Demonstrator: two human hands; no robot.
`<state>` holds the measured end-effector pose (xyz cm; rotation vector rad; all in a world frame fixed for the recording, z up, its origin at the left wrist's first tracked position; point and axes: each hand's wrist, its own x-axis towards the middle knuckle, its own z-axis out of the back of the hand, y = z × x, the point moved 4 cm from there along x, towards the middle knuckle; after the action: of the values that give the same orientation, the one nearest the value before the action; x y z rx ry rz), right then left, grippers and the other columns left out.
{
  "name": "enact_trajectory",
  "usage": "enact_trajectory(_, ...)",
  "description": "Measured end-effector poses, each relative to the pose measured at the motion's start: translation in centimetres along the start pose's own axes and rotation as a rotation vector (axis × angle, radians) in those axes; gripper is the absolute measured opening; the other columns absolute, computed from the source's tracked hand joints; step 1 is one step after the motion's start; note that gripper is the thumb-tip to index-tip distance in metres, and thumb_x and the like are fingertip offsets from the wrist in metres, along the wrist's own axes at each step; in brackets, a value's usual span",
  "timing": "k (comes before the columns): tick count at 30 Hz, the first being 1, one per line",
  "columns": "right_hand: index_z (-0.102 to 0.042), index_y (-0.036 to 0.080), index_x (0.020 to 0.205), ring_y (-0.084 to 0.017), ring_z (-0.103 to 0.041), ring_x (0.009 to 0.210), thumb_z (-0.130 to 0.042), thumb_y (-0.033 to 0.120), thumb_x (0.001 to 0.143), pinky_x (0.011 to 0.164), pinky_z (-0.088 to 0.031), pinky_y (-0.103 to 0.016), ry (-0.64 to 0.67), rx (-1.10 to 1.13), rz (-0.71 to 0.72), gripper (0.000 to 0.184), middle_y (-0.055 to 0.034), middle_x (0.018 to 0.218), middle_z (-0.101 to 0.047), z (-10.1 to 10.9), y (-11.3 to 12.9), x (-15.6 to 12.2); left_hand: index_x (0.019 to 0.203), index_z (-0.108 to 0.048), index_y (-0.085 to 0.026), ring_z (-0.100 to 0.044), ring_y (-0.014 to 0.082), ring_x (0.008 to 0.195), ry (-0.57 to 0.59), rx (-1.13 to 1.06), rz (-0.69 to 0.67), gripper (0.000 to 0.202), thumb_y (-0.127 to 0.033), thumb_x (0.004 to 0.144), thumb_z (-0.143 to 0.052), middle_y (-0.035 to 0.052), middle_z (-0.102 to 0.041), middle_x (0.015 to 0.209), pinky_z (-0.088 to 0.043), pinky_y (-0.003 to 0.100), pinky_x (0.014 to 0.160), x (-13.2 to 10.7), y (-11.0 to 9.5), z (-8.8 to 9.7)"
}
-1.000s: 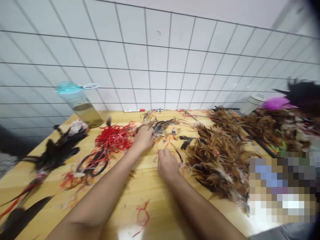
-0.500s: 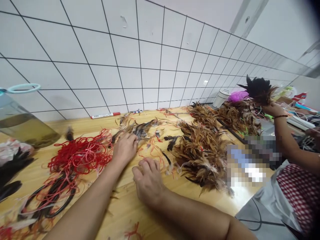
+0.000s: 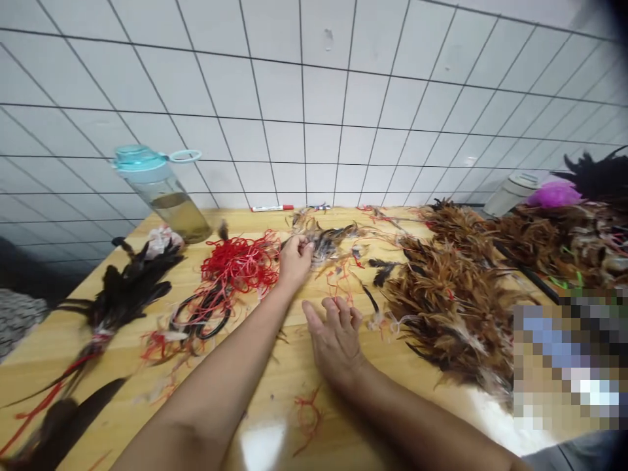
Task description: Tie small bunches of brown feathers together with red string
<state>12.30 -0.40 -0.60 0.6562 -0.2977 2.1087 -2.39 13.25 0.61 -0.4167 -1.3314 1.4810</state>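
My left hand (image 3: 296, 263) is at the near edge of a loose heap of grey-brown feathers (image 3: 326, 245), its fingers curled together. Whatever they may pinch is too small to make out. Just to its left lies a tangle of red string (image 3: 238, 261). Nearer to me, my right hand (image 3: 339, 340) rests palm down on the wooden table (image 3: 275, 399), fingers bent but apart, with nothing in it. Thin scraps of red string (image 3: 338, 284) lie beyond its fingertips. A large pile of brown feathers (image 3: 441, 307) spreads to its right.
At the left stand a water bottle (image 3: 169, 196) and a bundle of black feathers (image 3: 125, 288). Black-handled scissors (image 3: 223, 320) lie partly under string. A marker (image 3: 272, 209) lies by the tiled wall (image 3: 275, 144). A white cup (image 3: 510, 194) stands far right.
My view has swung left, bringing the whole bottle and black feather bundle into sight. The co-worker's arm has left the view. My right hand's fingers have spread from a more curled pose.
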Motion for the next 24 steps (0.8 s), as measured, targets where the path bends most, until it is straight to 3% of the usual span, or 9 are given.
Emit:
enact_trajectory(7, -0.052, 0.036, 0.134, -0.030, -0.044, 0.117, -0.047, 0.025, 0.093, 0.095, -0.025, -0.045, 0.095, -0.008, -0.036, 0.043, -0.0117, 0.122, -0.058, -0.5, -0.3, 0.0, 0.076, -0.050, -0.018, -0.042, 0.0095, 0.059, 0.020, -0.374, 0.164, 0.014, -0.029, 0.077, -0.059, -0.0037, -0.048, 0.066, -0.035, 0.021, 0.060, 0.1, 1.6, -0.1)
enact_trajectory(13, -0.053, 0.031, 0.133, -0.033, -0.038, 0.131, -0.039, 0.023, 0.095, 0.100, -0.027, -0.051, 0.420, 0.050, -0.037, 0.042, -0.0144, 0.150, -0.040, -0.1, 0.9, -0.9, 0.074, -0.050, -0.017, -0.042, 0.0087, 0.060, 0.069, -0.392, 0.119, 0.016, -0.030, 0.076, -0.060, -0.0040, -0.048, 0.065, -0.033, 0.021, 0.059, 0.4, 1.4, -0.3)
enact_trajectory(17, -0.046, 0.028, 0.139, -0.036, -0.027, 0.140, -0.041, 0.025, 0.093, 0.103, -0.027, -0.057, 0.605, 0.127, -0.019, 0.046, -0.0170, 0.153, -0.035, 1.2, 2.4, -1.6, 0.073, -0.052, -0.017, -0.042, 0.0085, 0.061, 0.082, -0.379, 0.095, 0.017, -0.030, 0.074, -0.063, -0.0042, -0.048, 0.065, -0.033, 0.021, 0.059, 0.5, 1.2, -0.4)
enact_trajectory(19, -0.049, 0.030, 0.137, -0.037, -0.025, 0.141, -0.044, 0.028, 0.092, 0.102, -0.028, -0.059, 0.660, 0.142, -0.046, 0.045, -0.0170, 0.151, -0.037, 2.1, 2.5, -1.2, 0.072, -0.052, -0.017, -0.042, 0.0085, 0.061, 0.100, -0.413, 0.092, 0.018, -0.030, 0.072, -0.064, -0.0042, -0.048, 0.065, -0.033, 0.021, 0.059, 0.6, 1.1, -0.5)
enact_trajectory(21, -0.057, 0.031, 0.129, -0.039, -0.029, 0.137, -0.052, 0.033, 0.089, 0.099, -0.030, -0.060, 0.636, 0.153, -0.074, 0.040, -0.0163, 0.149, -0.040, 3.4, 1.9, 0.2, 0.071, -0.052, -0.017, -0.044, 0.0083, 0.061, 0.129, -0.493, 0.106, 0.021, -0.032, 0.070, -0.066, -0.0042, -0.049, 0.065, -0.034, 0.021, 0.059, 0.5, 0.9, -0.7)
enact_trajectory(24, -0.061, 0.030, 0.125, -0.038, -0.041, 0.123, -0.056, 0.032, 0.087, 0.090, -0.037, -0.058, 0.402, 0.108, -0.235, 0.039, -0.0186, 0.138, -0.047, 5.5, -0.9, 3.3, 0.072, -0.051, -0.016, -0.045, 0.0077, 0.059, 0.209, -0.635, 0.139, 0.026, -0.035, 0.069, -0.069, -0.0046, -0.051, 0.065, -0.035, 0.021, 0.059, 0.3, 0.6, -1.2)
